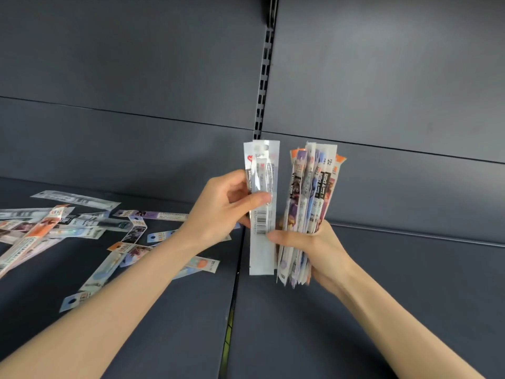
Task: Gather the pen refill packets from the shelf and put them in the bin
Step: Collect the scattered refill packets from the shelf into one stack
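My left hand [218,206] holds two long white refill packets [263,250] upright, thumb across their front near the barcode. Just to the right, my right hand [314,247] grips a thick upright bundle of colourful refill packets [311,187], and its thumb touches the white packets' lower right edge. Several more loose refill packets [82,228] lie scattered flat on the dark grey shelf [382,283] at the left, partly behind my left forearm. No bin is in view.
The shelf's dark back panel [136,77] rises behind my hands, with a slotted upright rail [266,64] at its middle. A seam [232,310] between two shelf boards runs down from under the white packets.
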`<state>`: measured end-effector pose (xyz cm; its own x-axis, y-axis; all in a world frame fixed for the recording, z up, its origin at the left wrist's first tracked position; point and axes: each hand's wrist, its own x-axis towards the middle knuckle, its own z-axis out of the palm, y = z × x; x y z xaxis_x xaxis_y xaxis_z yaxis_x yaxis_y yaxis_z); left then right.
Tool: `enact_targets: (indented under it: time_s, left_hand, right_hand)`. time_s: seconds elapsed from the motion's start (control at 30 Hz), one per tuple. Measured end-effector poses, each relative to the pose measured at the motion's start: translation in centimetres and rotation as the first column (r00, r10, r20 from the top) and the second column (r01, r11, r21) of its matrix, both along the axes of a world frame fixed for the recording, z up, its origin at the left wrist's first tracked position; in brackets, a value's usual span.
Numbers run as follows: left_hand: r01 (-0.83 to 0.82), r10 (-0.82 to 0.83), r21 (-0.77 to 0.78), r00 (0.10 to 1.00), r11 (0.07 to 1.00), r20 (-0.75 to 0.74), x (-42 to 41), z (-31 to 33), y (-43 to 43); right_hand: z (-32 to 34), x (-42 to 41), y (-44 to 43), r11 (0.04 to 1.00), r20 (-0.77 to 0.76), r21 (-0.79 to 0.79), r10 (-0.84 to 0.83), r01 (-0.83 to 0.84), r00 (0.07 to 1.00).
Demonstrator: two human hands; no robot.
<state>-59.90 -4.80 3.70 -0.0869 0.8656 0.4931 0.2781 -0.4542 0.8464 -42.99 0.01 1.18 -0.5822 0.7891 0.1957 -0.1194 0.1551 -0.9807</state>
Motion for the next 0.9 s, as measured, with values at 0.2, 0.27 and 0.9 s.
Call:
enact_targets:
  time_s: [0.2, 0.27, 0.9]
  left_hand:
    - [0.023, -0.023, -0.029, 1.000, 0.999, -0.004, 0.4, -1.2, 0.2]
    - [0.023, -0.023, -0.020, 1.000, 1.000, -0.015, 0.6, -1.4, 0.2]
    - [0.180, -0.184, -0.105, 0.983, 0.978, -0.026, 2.7, 0.3, -0.6]
  right_hand:
    - [-0.5, -0.5, -0.6, 1.000, 0.018, 0.010, 0.011, -0.011, 1.000]
    - [-0.6, -0.5, -0.4, 1.000, 0.024, 0.023, -0.016, 0.016, 1.000]
    - [-0.8, -2.2, -1.5, 0.994, 0.160, 0.087, 0.046, -0.060, 0.986]
